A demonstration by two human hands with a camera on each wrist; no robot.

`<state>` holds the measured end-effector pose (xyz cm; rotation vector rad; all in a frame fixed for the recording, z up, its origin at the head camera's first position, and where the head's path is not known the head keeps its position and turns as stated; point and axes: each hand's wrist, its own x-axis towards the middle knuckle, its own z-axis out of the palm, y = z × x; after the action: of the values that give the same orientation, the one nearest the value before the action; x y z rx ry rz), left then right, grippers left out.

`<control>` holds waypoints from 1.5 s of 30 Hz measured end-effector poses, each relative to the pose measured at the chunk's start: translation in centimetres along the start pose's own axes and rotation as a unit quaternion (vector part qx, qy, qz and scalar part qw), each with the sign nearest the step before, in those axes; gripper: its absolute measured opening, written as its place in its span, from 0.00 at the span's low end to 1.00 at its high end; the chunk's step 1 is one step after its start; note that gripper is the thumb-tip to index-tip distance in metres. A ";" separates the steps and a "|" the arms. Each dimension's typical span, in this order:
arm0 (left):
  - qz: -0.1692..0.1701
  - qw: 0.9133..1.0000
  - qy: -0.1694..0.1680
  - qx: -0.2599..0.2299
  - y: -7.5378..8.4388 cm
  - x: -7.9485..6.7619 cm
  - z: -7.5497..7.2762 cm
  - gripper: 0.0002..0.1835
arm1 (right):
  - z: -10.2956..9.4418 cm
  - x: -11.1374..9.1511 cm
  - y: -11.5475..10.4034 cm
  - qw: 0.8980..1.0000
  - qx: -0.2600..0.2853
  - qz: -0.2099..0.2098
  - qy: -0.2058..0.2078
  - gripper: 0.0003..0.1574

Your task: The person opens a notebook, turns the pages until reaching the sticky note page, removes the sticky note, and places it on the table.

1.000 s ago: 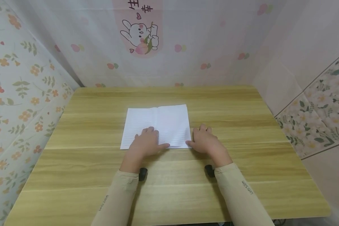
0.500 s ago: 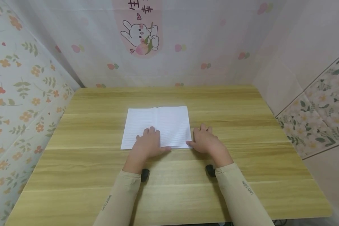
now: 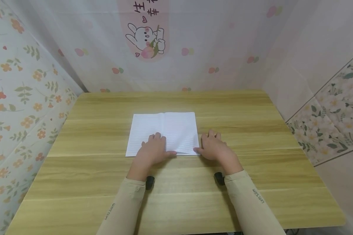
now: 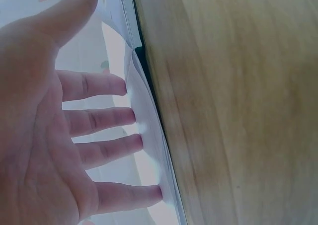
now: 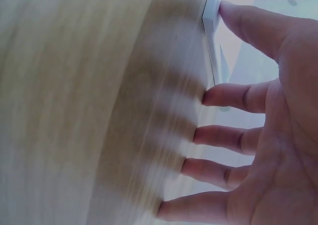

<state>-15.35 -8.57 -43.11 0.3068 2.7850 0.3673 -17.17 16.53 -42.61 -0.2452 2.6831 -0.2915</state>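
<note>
An open notebook [image 3: 180,127] with lined white pages lies on the wooden table. My left hand [image 3: 153,149] rests on its left page near the middle fold, fingertips pressing the paper. In the left wrist view the left fingers [image 4: 109,118] are straight and spread, their tips on the page. My right hand [image 3: 214,145] is at the notebook's right edge, the thumb touching the near right corner. The right fingertips [image 5: 198,134] stand on the table just beside the edge. Between the two thumbs, the near edge of the right page lifts slightly.
The wooden table [image 3: 91,137] extends around the notebook on every side. A printed curtain [image 3: 229,42] hangs behind it, with floral cloth [image 3: 26,107] on the left. Dark wrist cameras [image 3: 219,178] sit under both wrists.
The far edge of the right page has settled lower and flatter. My left hand shifted slightly right, then back a little; the right hand has stayed in place.
</note>
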 end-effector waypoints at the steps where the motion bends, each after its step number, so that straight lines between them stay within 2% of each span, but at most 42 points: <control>1: 0.000 1.000 0.001 0.000 0.0 0.0 0.0 0.43 | 0.0 0.0 0.0 1.000 0.000 0.000 0.000 0.45; 6: 0.014 1.000 0.009 0.004 -0.3 -0.2 -0.1 0.37 | 0.0 0.0 0.1 1.000 0.000 -0.001 0.000 0.44; 11: 0.070 0.997 0.018 0.002 -1.2 -0.5 -0.9 0.26 | -0.1 0.0 0.0 1.000 -0.005 -0.008 -0.003 0.40; 13: 0.079 0.996 0.031 -0.008 -1.5 -0.4 -1.3 0.30 | -0.2 0.0 0.0 1.000 -0.006 -0.009 -0.004 0.40; 16: 0.066 0.994 0.092 -0.001 -1.5 -0.3 -1.6 0.42 | -0.2 0.0 0.0 1.000 -0.010 -0.009 -0.006 0.40; 17: 0.063 0.991 0.119 0.021 -1.4 -0.2 -1.5 0.47 | -0.2 0.0 0.0 1.000 -0.011 -0.009 -0.007 0.41; 19: 0.070 0.979 0.172 0.086 -1.2 -0.2 -1.5 0.50 | -0.2 0.0 0.0 1.000 -0.014 -0.010 -0.008 0.41; 21: 0.077 0.965 0.197 0.157 -1.0 -0.3 -1.4 0.45 | -0.2 0.1 0.0 1.000 -0.016 -0.010 -0.008 0.41; 22: 0.081 0.959 0.197 0.185 -0.9 -0.4 -1.3 0.42 | -0.3 0.1 0.1 1.000 -0.016 -0.010 -0.008 0.41; 23: 0.086 0.957 0.189 0.204 -0.8 -0.5 -1.3 0.37 | -0.3 0.1 0.1 1.000 -0.017 -0.010 -0.008 0.42; 24: 0.085 0.958 0.171 0.214 -0.7 -0.7 -1.3 0.31 | -0.3 0.1 0.1 1.000 -0.017 -0.010 -0.008 0.42; 27: 0.067 0.972 0.109 0.197 -0.6 -0.9 -1.0 0.21 | -0.3 0.1 0.0 1.000 -0.015 -0.009 -0.010 0.43; 31: 0.045 0.989 0.048 0.130 -1.0 -1.1 -0.6 0.23 | -0.3 0.0 0.0 1.000 -0.013 -0.011 -0.008 0.43; 34: 0.039 0.997 0.000 0.067 -1.5 -1.0 -0.2 0.30 | -0.4 0.0 0.0 1.000 -0.013 -0.009 -0.006 0.42; 38: 0.034 0.998 -0.051 0.009 -1.9 -0.8 -0.1 0.35 | -0.3 -0.3 -0.2 1.000 -0.015 -0.008 -0.012 0.42; 45: 0.033 0.997 -0.065 -0.005 -1.9 -0.5 -0.3 0.35 | -0.2 -0.4 -0.4 1.000 -0.021 -0.007 -0.010 0.39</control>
<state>-15.30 -10.57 -43.27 0.4050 2.6494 0.3630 -16.82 16.26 -42.18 -0.2773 2.6720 -0.2347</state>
